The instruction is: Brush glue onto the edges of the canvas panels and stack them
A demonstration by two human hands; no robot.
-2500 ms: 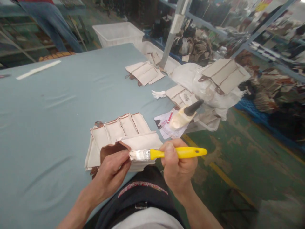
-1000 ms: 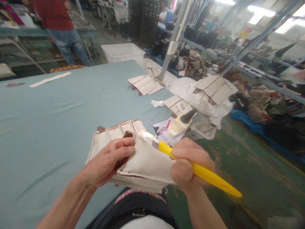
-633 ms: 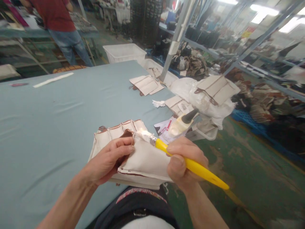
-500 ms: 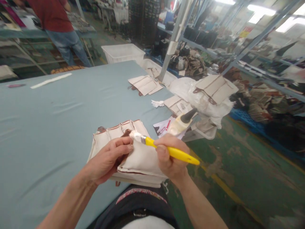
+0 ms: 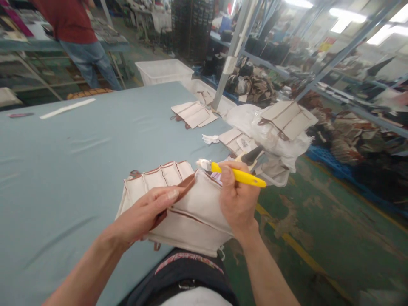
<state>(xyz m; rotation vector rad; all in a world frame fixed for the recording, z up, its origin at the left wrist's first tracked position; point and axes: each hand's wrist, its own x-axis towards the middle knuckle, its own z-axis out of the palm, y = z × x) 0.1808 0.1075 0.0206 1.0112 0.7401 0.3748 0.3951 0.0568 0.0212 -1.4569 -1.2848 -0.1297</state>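
Note:
A cream fabric bag point(image 5: 200, 197) with brown edging lies at the near edge of the table, partly folded open. My left hand point(image 5: 149, 212) is closed on its brown-lined flap, thumb on top, and lifts that edge. My right hand point(image 5: 239, 195) grips a yellow-handled paintbrush point(image 5: 245, 176). White matter coats the bristles, which are at the top corner of the raised flap; whether they touch it I cannot tell. Just behind my right hand is a pale container with a black nozzle point(image 5: 252, 155), partly hidden.
The table has a blue-green cover point(image 5: 79, 178). Similar cream pieces point(image 5: 194, 114) lie further back, another on white plastic wrapping point(image 5: 270, 127) at the right. A metal post point(image 5: 228, 68) rises at the table's corner. White bins point(image 5: 164, 71) stand behind. A person in a red shirt point(image 5: 68, 21) is at another table.
The brush has moved up and to the right, to the flap's upper corner. My left hand has turned the flap up, so more of its brown inner side shows.

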